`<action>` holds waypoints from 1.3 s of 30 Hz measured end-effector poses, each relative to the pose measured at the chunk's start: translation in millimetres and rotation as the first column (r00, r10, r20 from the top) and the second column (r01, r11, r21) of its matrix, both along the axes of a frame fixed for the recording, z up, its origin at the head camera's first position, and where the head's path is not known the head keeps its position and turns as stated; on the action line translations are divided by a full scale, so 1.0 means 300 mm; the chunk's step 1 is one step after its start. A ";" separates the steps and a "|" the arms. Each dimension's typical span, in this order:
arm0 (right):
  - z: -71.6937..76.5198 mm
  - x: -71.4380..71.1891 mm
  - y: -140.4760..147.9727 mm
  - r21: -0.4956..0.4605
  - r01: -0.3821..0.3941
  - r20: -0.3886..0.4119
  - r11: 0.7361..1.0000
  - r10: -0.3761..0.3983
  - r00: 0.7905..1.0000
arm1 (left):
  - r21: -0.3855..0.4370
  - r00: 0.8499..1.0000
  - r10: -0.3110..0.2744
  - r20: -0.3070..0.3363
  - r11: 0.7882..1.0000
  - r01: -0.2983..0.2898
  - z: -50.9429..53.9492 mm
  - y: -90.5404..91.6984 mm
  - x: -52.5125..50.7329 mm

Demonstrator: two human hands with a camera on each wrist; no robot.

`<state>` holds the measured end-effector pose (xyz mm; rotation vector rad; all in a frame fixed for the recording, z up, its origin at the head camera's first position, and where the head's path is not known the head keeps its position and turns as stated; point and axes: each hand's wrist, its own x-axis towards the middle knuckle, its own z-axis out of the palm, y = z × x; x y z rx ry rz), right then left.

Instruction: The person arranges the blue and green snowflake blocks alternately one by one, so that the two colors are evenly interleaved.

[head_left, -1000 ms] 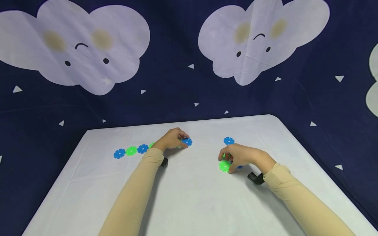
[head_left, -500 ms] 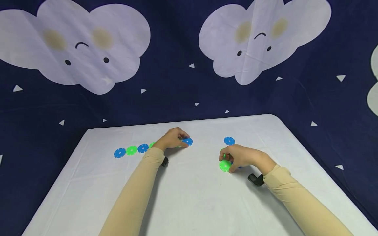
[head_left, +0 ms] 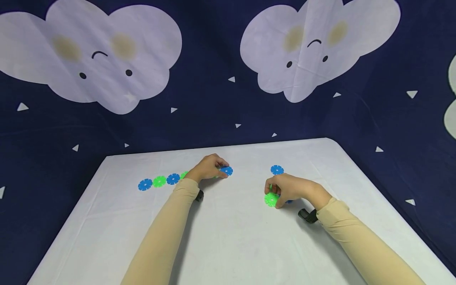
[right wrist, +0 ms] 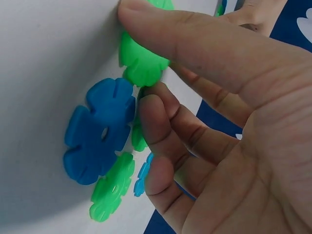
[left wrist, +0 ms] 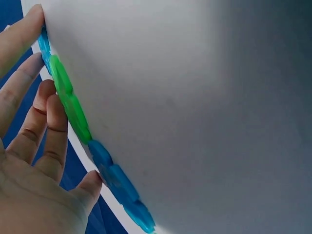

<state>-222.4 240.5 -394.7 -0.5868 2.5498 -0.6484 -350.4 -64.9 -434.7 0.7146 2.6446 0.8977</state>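
Note:
Flower-shaped plastic discs with notched rims lie on the white table. My left hand [head_left: 209, 168] is at the right end of a row of blue and green discs, its thumb and a finger pinching the edges of the end blue disc [head_left: 227, 171]. In the left wrist view its other fingers rest along a green disc [left wrist: 70, 100] and another blue disc [left wrist: 117, 180]. My right hand [head_left: 290, 187] pinches a green disc [head_left: 271, 200] between thumb and finger. Beneath that hand, a blue disc [right wrist: 97, 131] and more green discs are partly hidden.
Farther left in the row lie a blue disc [head_left: 145, 184], a green disc [head_left: 159, 181] and another blue one. Behind my right hand is a loose blue disc [head_left: 277, 170]. A dark blue cloth with clouds [head_left: 303, 47] hangs beyond the white table [head_left: 228, 237].

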 end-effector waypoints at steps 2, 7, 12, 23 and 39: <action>-0.004 0.001 -0.002 -0.011 -0.007 -0.004 1.000 0.007 1.000 | -0.003 1.000 0.009 0.005 1.000 -0.009 0.002 0.001 0.003; -0.015 0.004 -0.010 -0.023 -0.030 -0.030 0.999 0.029 0.999 | -0.001 0.999 0.026 0.021 1.000 -0.026 0.004 0.003 0.006; -0.013 0.006 -0.016 -0.010 -0.038 -0.031 0.999 0.037 0.999 | 0.018 0.999 0.037 0.039 0.999 -0.038 -0.005 0.003 0.001; -0.015 0.012 -0.008 -0.016 -0.074 -0.031 0.997 0.074 0.997 | 0.024 0.998 0.050 0.050 0.998 -0.051 -0.008 0.000 0.004; -0.016 -0.023 -0.027 -0.015 -0.052 -0.116 0.999 0.050 0.992 | 0.038 0.998 0.048 0.044 0.998 -0.050 -0.006 0.002 0.006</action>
